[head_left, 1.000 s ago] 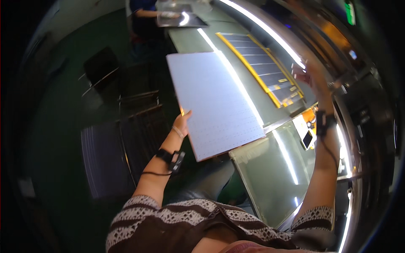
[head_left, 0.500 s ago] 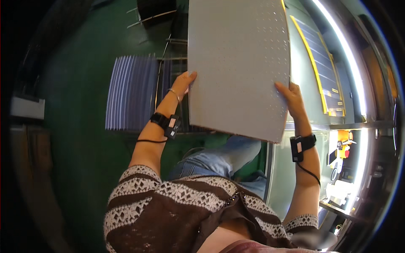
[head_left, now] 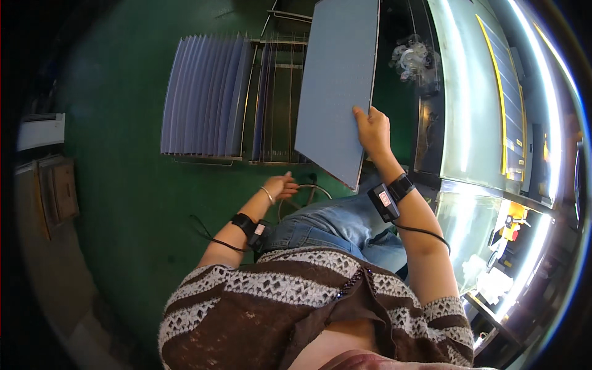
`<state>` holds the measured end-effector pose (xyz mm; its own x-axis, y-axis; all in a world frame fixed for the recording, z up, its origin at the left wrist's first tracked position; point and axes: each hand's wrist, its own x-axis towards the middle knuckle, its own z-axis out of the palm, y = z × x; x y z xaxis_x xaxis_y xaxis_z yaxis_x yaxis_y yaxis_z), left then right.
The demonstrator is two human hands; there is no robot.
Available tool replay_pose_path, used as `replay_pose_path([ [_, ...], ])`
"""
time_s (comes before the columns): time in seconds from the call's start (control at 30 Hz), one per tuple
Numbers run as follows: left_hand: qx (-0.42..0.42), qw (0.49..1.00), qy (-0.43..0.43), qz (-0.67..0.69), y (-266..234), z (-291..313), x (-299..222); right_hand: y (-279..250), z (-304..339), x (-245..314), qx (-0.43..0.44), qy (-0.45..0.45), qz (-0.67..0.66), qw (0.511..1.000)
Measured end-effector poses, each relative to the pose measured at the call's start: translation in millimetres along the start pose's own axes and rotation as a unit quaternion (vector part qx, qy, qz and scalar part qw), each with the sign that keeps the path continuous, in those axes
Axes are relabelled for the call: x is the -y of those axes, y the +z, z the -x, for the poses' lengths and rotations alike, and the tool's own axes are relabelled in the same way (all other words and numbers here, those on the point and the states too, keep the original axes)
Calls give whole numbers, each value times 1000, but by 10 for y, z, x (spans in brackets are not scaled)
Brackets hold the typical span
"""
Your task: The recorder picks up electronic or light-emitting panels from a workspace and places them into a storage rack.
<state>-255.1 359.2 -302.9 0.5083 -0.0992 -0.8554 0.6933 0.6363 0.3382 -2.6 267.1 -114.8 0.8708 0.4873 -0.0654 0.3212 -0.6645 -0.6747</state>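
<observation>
My right hand [head_left: 374,132] grips the right edge of a large flat grey-blue panel [head_left: 336,86], thumb on the face turned up to me. The panel is tilted, its lower corner hanging just above my knee. My left hand [head_left: 282,186] is off the panel, low and to its left, with the fingers stretched out and nothing in them. Beyond that hand stands a metal wire rack [head_left: 250,105]. Several similar panels [head_left: 203,95] stand side by side in its left part, and a few thin edges show in its right part.
A lit glass-topped table [head_left: 464,142] runs along my right, with a yellow-edged dark sheet [head_left: 502,98] on its far side. A crumpled whitish clear bundle [head_left: 413,58] lies beyond the panel. Brown boards [head_left: 57,188] and a white box [head_left: 40,131] stand at the far left on the green floor [head_left: 117,203].
My left hand has let go of the panel and dropped toward me. The panel, now in my right hand alone, has moved left and turned more edge-on beside the rack.
</observation>
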Motion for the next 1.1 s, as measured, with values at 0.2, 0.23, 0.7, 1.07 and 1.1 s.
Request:
replay_pose_path([
  [0.2, 189, 919, -34, 344, 648, -124, -96, 438, 110, -112, 5, -23, 24, 999],
  [0.23, 188, 918, -40, 346, 691, -193, -82, 518, 132, -170, 8, -18, 25, 999],
  [0.7, 97, 906, -85, 403, 328, -987, 496, 1395, 213, -587, 70, -8, 121, 990],
  [1.07, 79, 935, -53, 342, 212, -1082, 470, 1550, 29, -597, 106, 2, 140, 985],
  [1.1, 60, 932, -76, 350, 218, -1106, 487, 1547, 15, -595, 111, 4, 134, 985],
])
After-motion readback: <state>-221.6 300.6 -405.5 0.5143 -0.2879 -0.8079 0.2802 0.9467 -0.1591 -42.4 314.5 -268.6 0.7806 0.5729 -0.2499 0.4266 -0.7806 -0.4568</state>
